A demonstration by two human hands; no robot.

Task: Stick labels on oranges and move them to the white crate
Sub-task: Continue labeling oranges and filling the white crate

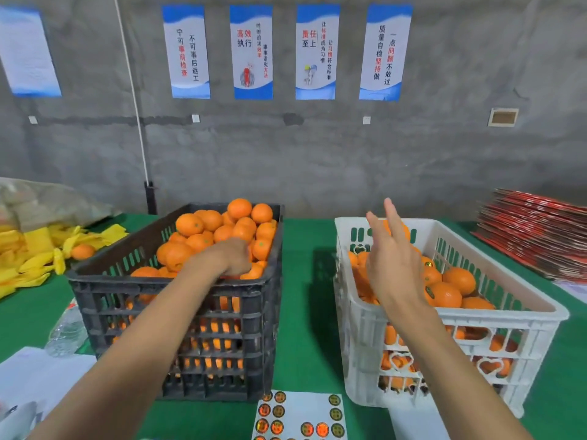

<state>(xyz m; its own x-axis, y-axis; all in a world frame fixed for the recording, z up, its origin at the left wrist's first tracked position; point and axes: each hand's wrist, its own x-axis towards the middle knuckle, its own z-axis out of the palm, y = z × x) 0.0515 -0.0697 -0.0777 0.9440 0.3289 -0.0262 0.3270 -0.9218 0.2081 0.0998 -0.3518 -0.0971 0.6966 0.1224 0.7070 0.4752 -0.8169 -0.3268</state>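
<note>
A black crate point(178, 290) on the left is heaped with unlabelled oranges point(190, 224). My left hand point(233, 257) reaches into it near the front right, fingers curled down over an orange point(255, 272) that is mostly hidden beneath them. The white crate point(495, 315) on the right holds several labelled oranges point(446, 295). My right hand point(392, 249) is raised over its left side with straight, spread fingers, holding nothing. One orange point(401, 229) shows just behind those fingertips. A label sheet point(300, 417) with round stickers lies at the near edge between the crates.
Green cloth point(305, 312) covers the table. Yellow wrappers point(35, 255) and a stray orange point(82, 251) lie at the left. A plastic bottle point(65, 333) and white papers point(38, 376) sit near left. Red flat cartons point(536, 236) are stacked at the right. A grey wall stands behind.
</note>
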